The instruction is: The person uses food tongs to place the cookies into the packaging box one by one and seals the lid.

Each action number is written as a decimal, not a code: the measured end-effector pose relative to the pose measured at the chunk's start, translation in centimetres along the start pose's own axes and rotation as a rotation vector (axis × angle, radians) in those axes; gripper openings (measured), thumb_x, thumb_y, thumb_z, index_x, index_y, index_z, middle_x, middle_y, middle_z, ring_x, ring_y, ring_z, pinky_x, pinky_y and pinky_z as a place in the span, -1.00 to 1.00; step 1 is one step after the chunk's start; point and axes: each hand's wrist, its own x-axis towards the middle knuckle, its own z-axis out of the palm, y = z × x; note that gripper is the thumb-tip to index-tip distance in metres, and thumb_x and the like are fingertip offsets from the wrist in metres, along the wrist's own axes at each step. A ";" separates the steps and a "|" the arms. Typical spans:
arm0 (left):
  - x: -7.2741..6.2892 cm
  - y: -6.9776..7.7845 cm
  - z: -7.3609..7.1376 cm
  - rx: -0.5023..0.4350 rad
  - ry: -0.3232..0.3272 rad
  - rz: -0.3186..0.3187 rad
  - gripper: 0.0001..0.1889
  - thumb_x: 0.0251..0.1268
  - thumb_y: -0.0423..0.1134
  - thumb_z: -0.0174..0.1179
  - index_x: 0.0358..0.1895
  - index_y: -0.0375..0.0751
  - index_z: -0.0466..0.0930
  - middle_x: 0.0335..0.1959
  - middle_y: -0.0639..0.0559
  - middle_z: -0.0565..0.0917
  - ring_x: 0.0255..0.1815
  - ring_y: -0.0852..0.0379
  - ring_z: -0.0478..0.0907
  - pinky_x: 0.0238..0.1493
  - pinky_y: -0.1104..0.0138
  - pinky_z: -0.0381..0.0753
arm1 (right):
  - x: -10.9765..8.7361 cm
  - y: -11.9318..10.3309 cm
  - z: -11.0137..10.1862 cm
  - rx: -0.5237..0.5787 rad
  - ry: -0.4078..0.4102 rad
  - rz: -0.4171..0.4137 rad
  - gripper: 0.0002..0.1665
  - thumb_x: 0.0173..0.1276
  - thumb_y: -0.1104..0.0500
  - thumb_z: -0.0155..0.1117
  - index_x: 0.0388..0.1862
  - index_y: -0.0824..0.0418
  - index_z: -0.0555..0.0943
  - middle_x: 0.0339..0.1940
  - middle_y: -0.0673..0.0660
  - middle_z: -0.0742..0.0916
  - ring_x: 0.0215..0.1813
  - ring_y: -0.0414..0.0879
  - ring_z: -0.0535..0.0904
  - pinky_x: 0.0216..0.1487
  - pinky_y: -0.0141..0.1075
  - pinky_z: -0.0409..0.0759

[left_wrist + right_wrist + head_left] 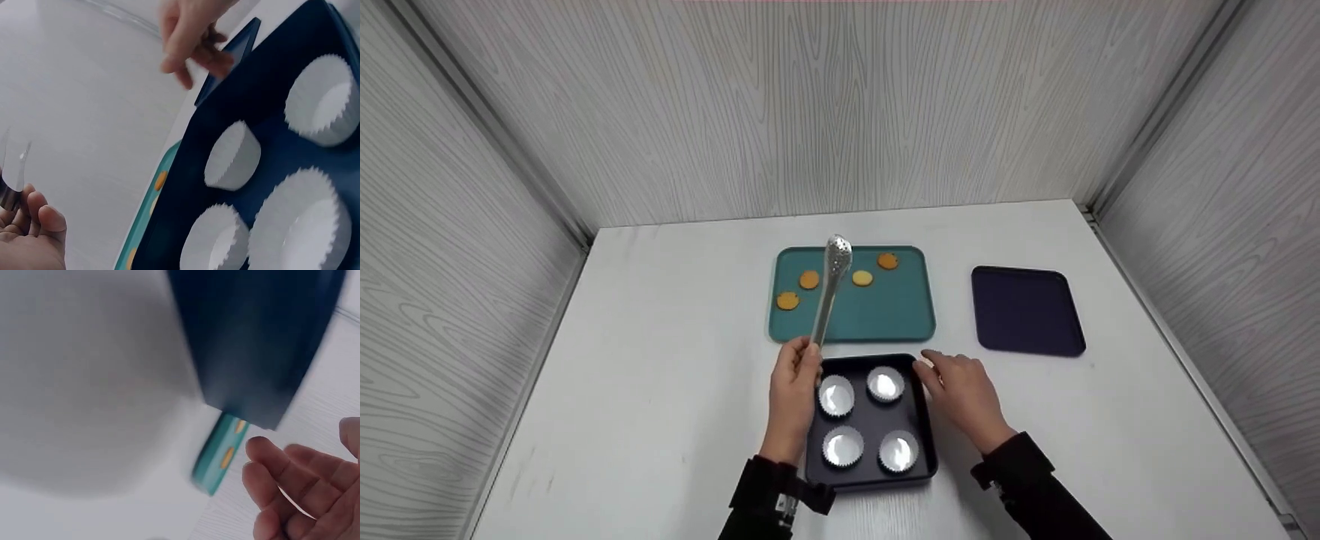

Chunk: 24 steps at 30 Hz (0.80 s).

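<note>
My left hand (793,394) grips a pair of metal tongs (829,289) by the lower end. Their perforated silver head points away from me, over the teal tray in the head view. Right beside that hand is a dark blue square pan (870,420) with several white fluted baking cups (842,447) in it. At the pan's far right corner is my right hand (966,394), its fingers loosely bent and nothing in them. In the left wrist view the tongs (12,197) show only partly, and the right hand (197,39) is blurred.
Behind the pan lies a teal tray (877,322) with several small orange and yellow cookies (809,280) on it. A second dark square tray (1027,311) lies to the right. Pale wood-grain panels (825,112) wall in the white table (675,337) at the back and sides.
</note>
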 end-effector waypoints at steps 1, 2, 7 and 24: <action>-0.1 0.0 0.3 -0.011 -0.014 -0.003 -0.67 0.66 -0.16 -0.01 0.22 -0.35 0.44 -0.24 -0.02 0.49 -0.24 0.09 0.43 -0.19 0.33 0.49 | 0.2 -0.3 -0.2 0.035 -0.005 0.006 -0.57 0.55 0.01 0.23 0.16 0.30 0.70 -0.32 0.11 0.82 -0.23 0.12 0.68 -0.04 0.05 0.62; -0.2 0.0 0.6 -0.021 -0.028 -0.004 -0.67 0.67 -0.17 -0.01 0.22 -0.36 0.43 -0.24 -0.02 0.48 -0.23 0.09 0.43 -0.19 0.34 0.49 | 0.3 -0.5 -0.4 0.076 -0.015 0.016 -0.54 0.56 0.01 0.22 0.23 0.30 0.67 -0.30 0.10 0.82 -0.21 0.10 0.68 -0.03 0.04 0.61; -0.8 0.2 2.0 -0.044 -0.090 -0.001 -0.67 0.67 -0.16 -0.03 0.19 -0.36 0.44 -0.24 -0.02 0.48 -0.27 0.10 0.43 -0.23 0.37 0.47 | 0.7 -2.2 -1.5 0.290 -0.076 0.060 -0.43 0.61 -0.01 0.15 0.44 0.25 0.51 -0.03 0.14 0.82 0.00 0.09 0.71 0.05 0.03 0.62; -2.7 -1.1 5.6 0.202 -0.119 0.149 -0.69 0.66 -0.13 0.01 0.23 -0.22 0.49 -0.04 -0.05 0.61 -0.19 0.09 0.53 -0.19 0.33 0.50 | 1.5 -5.8 -2.7 0.861 -0.165 0.308 -0.20 0.59 -0.13 0.15 0.60 0.28 0.25 0.19 0.24 0.72 0.12 0.06 0.73 0.20 -0.02 0.63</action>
